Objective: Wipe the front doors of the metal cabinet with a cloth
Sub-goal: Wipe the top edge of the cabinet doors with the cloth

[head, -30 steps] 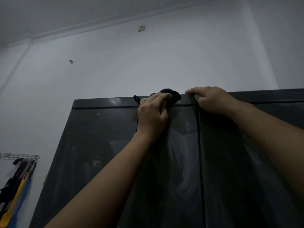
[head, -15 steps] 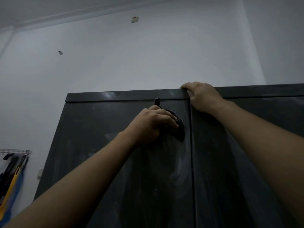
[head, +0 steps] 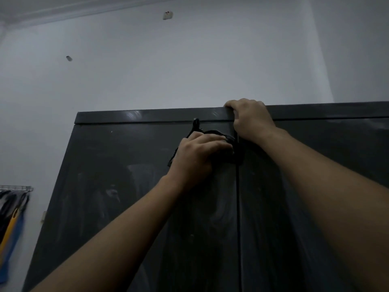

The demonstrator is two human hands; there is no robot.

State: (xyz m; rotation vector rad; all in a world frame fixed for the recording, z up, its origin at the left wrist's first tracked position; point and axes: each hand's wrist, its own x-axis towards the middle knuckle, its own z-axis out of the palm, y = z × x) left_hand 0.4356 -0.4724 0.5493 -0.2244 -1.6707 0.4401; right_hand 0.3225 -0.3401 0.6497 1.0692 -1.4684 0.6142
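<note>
Forearms, both bare, reach up from the bottom of the view toward the upper part of the dark metal cabinet. The left hand lies knuckles-out against the left door, just beside the seam between the two doors. Its fingers are curled over a dark cloth and press it flat to the metal. The cloth bunches under the fingertips and overlaps the seam slightly, and a thin strand of it pokes up toward the top rail.

Just above and to the right, the right hand hooks over the top rail at the head of the seam. Its fingers are bent round the upper edge and its wrist rests against the right door. The two hands are close together but not touching.

Pale streaks and smears mark both door faces, most clearly below the left hand. The light is dim.

Behind the cabinet stands a plain white wall carrying a small fixture high up and a small peg further left. A moulding runs along the ceiling line. At the far left, a wire rack holds hanging clothes in black, yellow and blue.
</note>
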